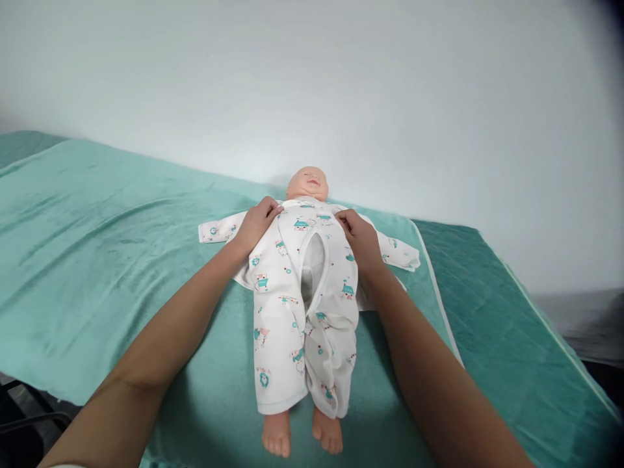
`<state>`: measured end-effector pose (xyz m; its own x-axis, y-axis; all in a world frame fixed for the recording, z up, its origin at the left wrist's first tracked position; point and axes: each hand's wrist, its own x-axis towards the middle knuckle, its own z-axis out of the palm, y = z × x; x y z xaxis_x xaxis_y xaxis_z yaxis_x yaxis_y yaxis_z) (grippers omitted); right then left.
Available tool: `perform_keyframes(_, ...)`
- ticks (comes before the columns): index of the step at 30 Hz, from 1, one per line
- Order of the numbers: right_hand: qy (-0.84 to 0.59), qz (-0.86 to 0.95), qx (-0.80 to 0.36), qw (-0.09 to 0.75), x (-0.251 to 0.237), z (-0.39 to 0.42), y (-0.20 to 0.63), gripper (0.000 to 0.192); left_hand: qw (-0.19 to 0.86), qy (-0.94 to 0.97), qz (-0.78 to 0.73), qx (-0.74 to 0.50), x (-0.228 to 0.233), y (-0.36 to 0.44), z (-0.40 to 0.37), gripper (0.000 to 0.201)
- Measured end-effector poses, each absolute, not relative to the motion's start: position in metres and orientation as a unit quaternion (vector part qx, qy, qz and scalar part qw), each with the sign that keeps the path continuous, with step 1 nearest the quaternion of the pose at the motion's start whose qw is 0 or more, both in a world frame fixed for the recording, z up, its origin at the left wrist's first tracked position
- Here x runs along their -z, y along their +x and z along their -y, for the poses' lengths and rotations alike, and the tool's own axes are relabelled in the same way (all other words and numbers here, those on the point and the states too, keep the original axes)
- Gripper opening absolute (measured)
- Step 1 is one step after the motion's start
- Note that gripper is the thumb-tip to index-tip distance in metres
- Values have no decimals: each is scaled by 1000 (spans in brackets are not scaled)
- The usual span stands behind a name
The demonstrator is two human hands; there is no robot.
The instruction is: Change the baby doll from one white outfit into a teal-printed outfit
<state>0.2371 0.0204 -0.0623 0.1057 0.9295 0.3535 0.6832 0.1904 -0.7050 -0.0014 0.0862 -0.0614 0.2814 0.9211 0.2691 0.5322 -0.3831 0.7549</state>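
Note:
A baby doll (308, 184) lies on its back, head toward the wall and bare feet toward me. It wears a white printed baby top (220, 229), sleeves spread out to both sides. Over it lie matching baby pants (277, 325) with an oval opening at the crotch, drawn up to the chest. My left hand (260, 224) is closed at the upper left edge of the pants, thumb and fingers pinching cloth. My right hand (359, 239) is closed on the upper right edge, its fingertips partly hidden.
A light green sheet (121, 260) with soft folds lies under the doll. Darker green quilted cloth (487, 312) shows to the right. A pale wall (312, 84) rises close behind the doll's head. Dark objects, partly cut off, stand below the bed's left edge.

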Motion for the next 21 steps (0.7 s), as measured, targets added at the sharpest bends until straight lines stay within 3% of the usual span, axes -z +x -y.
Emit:
perform_keyframes(5, -499, 742, -104, 436, 60, -28, 238, 18, 154, 826, -392, -374, 63, -2, -91, 18)
perform_keyframes(11, -548, 688, -183, 439, 66, -55, 245, 25, 240, 791, -435, -355, 59, 2, -108, 17)
perform_keyframes(18, -612, 610, -199, 463, 73, -75, 249, 18, 295, 741, -467, -380, 60, 10, -120, 10)
perform_keyframes(21, -546, 631, -195, 515, 77, -65, 245, 12, 288, 771, -414, -388, 62, 8, -108, 29)
